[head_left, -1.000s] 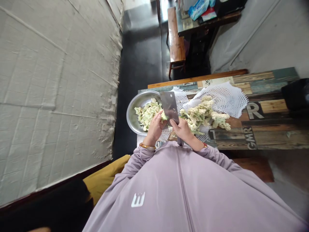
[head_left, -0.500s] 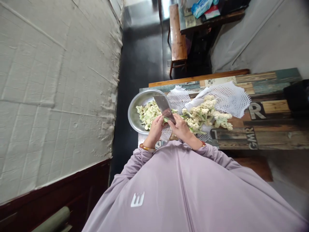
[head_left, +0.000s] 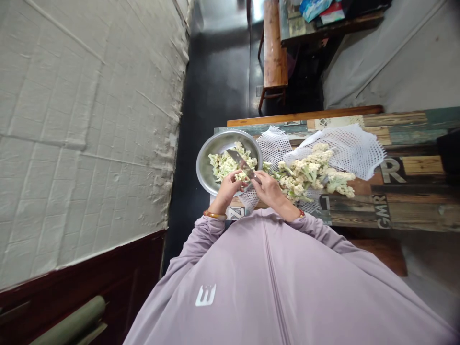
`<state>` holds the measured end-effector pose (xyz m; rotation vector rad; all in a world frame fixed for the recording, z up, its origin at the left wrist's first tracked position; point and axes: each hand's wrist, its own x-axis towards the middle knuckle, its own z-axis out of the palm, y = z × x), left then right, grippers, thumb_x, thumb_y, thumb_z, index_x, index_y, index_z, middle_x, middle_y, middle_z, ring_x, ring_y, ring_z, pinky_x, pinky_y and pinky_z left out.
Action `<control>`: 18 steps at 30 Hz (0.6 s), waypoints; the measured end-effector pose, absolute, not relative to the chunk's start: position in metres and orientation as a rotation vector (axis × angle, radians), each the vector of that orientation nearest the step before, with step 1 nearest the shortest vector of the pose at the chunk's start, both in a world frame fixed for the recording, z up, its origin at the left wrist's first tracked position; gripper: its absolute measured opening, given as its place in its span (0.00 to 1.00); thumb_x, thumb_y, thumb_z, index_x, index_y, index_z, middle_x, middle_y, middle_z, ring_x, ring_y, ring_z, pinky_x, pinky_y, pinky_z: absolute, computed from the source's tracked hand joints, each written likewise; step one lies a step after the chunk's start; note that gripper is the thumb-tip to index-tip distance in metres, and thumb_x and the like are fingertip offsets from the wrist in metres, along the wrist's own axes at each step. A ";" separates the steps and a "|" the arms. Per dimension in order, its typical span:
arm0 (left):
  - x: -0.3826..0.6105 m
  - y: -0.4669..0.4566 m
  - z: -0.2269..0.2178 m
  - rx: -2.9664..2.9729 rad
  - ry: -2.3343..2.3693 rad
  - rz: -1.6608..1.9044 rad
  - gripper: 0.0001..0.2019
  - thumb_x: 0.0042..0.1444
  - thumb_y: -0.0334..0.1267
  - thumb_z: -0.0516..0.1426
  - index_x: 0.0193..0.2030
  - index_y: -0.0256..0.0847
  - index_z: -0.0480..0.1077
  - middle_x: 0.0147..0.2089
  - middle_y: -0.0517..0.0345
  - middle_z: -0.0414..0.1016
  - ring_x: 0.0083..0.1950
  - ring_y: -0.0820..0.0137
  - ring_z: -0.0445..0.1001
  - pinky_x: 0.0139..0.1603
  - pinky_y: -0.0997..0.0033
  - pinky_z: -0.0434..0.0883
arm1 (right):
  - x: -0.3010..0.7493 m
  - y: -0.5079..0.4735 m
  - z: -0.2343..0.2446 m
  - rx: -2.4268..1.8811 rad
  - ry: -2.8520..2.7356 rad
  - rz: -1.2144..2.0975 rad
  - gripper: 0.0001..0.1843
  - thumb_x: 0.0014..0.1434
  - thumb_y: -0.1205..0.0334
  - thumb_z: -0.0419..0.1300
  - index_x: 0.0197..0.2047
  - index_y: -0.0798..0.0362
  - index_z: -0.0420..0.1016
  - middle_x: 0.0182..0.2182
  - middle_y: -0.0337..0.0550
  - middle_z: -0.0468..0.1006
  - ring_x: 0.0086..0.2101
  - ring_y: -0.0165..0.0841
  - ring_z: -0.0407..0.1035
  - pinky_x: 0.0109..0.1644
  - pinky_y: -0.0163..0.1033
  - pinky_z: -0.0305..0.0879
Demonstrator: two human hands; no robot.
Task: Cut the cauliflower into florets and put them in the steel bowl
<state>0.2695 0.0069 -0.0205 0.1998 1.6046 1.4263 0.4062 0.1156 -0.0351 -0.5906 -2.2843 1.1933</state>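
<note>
My right hand is closed round the handle of a kitchen cleaver, its blade slanting up and left over the bowl. My left hand is at the near rim of the metal bowl, thumb and fingers curled about a small cauliflower floret. Cut cauliflower pieces lie heaped inside the bowl. To the right of my right hand, a larger pile of cauliflower rests on white foam netting.
The patchwork wooden table stretches to the right, with a dark object at its far end. Beyond it stand a wooden bench and another table with packets on it. A pale wall rises at left.
My left hand has drawn away from the cleaver toward the bowl, its fingers less tightly pinched. The cleaver blade has turned, so its face looks narrower. The whole view has shifted slightly.
</note>
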 end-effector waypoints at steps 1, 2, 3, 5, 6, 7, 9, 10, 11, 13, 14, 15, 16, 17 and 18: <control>0.266 0.004 -0.020 0.154 1.577 1.419 0.27 0.44 0.27 0.62 0.54 0.34 0.70 0.37 0.52 0.79 0.33 0.69 0.78 0.33 0.72 0.70 | 0.405 0.118 -0.037 -0.620 -2.270 1.192 0.15 0.68 0.58 0.51 0.48 0.52 0.76 0.48 0.53 0.79 0.48 0.42 0.74 0.56 0.49 0.71; 0.262 0.000 -0.019 0.118 1.522 1.422 0.29 0.44 0.27 0.61 0.56 0.34 0.68 0.40 0.49 0.80 0.35 0.67 0.79 0.35 0.70 0.71 | 0.404 0.122 -0.038 -0.651 -2.249 1.197 0.14 0.67 0.57 0.51 0.46 0.52 0.76 0.47 0.53 0.79 0.48 0.43 0.74 0.56 0.50 0.71; 0.259 -0.004 -0.018 0.094 1.458 1.434 0.29 0.44 0.27 0.61 0.57 0.34 0.67 0.43 0.46 0.80 0.37 0.66 0.80 0.37 0.68 0.73 | 0.404 0.125 -0.040 -0.688 -2.222 1.212 0.14 0.66 0.56 0.51 0.44 0.52 0.76 0.45 0.53 0.80 0.47 0.44 0.74 0.55 0.50 0.71; 0.252 -0.012 -0.018 0.074 1.366 1.483 0.27 0.46 0.29 0.62 0.56 0.34 0.66 0.47 0.42 0.80 0.40 0.64 0.81 0.43 0.64 0.74 | 0.402 0.132 -0.043 -0.803 -2.155 1.302 0.14 0.64 0.51 0.54 0.37 0.51 0.75 0.38 0.51 0.80 0.41 0.43 0.75 0.50 0.49 0.73; 0.249 -0.015 -0.018 0.068 1.358 1.518 0.25 0.47 0.30 0.62 0.54 0.34 0.67 0.47 0.41 0.80 0.41 0.64 0.81 0.45 0.63 0.75 | 0.400 0.135 -0.044 -0.881 -2.108 1.391 0.15 0.63 0.49 0.55 0.34 0.51 0.74 0.33 0.49 0.79 0.37 0.42 0.75 0.45 0.48 0.74; 0.245 -0.018 -0.019 0.062 1.373 1.552 0.24 0.47 0.31 0.63 0.52 0.34 0.67 0.47 0.42 0.80 0.41 0.64 0.81 0.46 0.62 0.75 | 0.398 0.137 -0.044 -0.962 -2.044 1.505 0.17 0.61 0.46 0.57 0.32 0.51 0.72 0.28 0.45 0.77 0.32 0.40 0.74 0.40 0.46 0.74; 0.237 -0.020 -0.024 0.047 1.438 1.610 0.21 0.48 0.34 0.64 0.50 0.35 0.67 0.45 0.45 0.79 0.41 0.65 0.81 0.47 0.62 0.75 | 0.391 0.137 -0.043 -1.083 -1.848 1.756 0.19 0.57 0.42 0.60 0.32 0.52 0.72 0.24 0.40 0.73 0.25 0.35 0.70 0.31 0.42 0.72; 0.231 -0.021 -0.026 0.037 1.480 1.634 0.21 0.49 0.36 0.64 0.50 0.35 0.67 0.45 0.46 0.79 0.41 0.66 0.80 0.48 0.62 0.75 | 0.386 0.136 -0.041 -1.096 -1.736 1.873 0.20 0.56 0.41 0.61 0.34 0.52 0.72 0.24 0.38 0.73 0.24 0.33 0.68 0.29 0.40 0.71; 0.225 -0.020 -0.029 0.024 1.528 1.655 0.21 0.50 0.37 0.64 0.51 0.36 0.67 0.46 0.47 0.78 0.42 0.66 0.80 0.49 0.62 0.75 | 0.380 0.135 -0.039 -1.081 -1.635 1.972 0.21 0.54 0.41 0.62 0.36 0.52 0.73 0.26 0.37 0.74 0.25 0.32 0.68 0.28 0.38 0.70; 0.213 -0.018 -0.035 0.001 1.643 1.679 0.22 0.53 0.40 0.63 0.54 0.40 0.66 0.52 0.47 0.77 0.48 0.66 0.79 0.52 0.63 0.74 | 0.368 0.133 -0.035 -1.028 -1.499 2.106 0.23 0.51 0.41 0.65 0.39 0.52 0.74 0.28 0.37 0.76 0.26 0.30 0.67 0.27 0.36 0.69; 0.206 -0.018 -0.037 -0.011 1.711 1.676 0.23 0.55 0.41 0.63 0.56 0.42 0.66 0.56 0.47 0.75 0.53 0.64 0.77 0.53 0.64 0.74 | 0.364 0.133 -0.033 -1.018 -1.465 2.143 0.24 0.49 0.42 0.66 0.40 0.52 0.75 0.29 0.37 0.76 0.26 0.30 0.67 0.27 0.35 0.69; 0.201 -0.018 -0.039 -0.025 1.781 1.659 0.23 0.56 0.42 0.62 0.58 0.44 0.66 0.60 0.48 0.72 0.57 0.63 0.75 0.54 0.64 0.73 | 0.360 0.133 -0.032 -1.024 -1.442 2.163 0.24 0.47 0.42 0.67 0.39 0.52 0.75 0.29 0.36 0.76 0.26 0.29 0.66 0.26 0.34 0.68; 0.196 -0.019 -0.041 -0.037 1.848 1.630 0.24 0.56 0.43 0.62 0.59 0.45 0.66 0.63 0.48 0.70 0.61 0.61 0.73 0.54 0.65 0.73 | 0.358 0.135 -0.032 -1.046 -1.424 2.163 0.24 0.46 0.42 0.68 0.39 0.52 0.75 0.29 0.36 0.76 0.26 0.28 0.66 0.26 0.33 0.68; 0.193 -0.020 -0.044 -0.044 1.904 1.597 0.24 0.57 0.43 0.62 0.60 0.45 0.66 0.65 0.48 0.69 0.62 0.60 0.71 0.53 0.65 0.72 | 0.358 0.137 -0.033 -1.075 -1.407 2.149 0.24 0.45 0.43 0.69 0.38 0.52 0.75 0.28 0.36 0.76 0.26 0.28 0.66 0.25 0.33 0.67; 0.191 -0.023 -0.046 -0.046 1.943 1.569 0.24 0.57 0.43 0.62 0.59 0.44 0.66 0.65 0.47 0.68 0.62 0.60 0.71 0.53 0.65 0.72 | 0.360 0.139 -0.034 -1.104 -1.389 2.129 0.24 0.45 0.43 0.69 0.37 0.52 0.75 0.28 0.35 0.76 0.26 0.28 0.65 0.25 0.33 0.67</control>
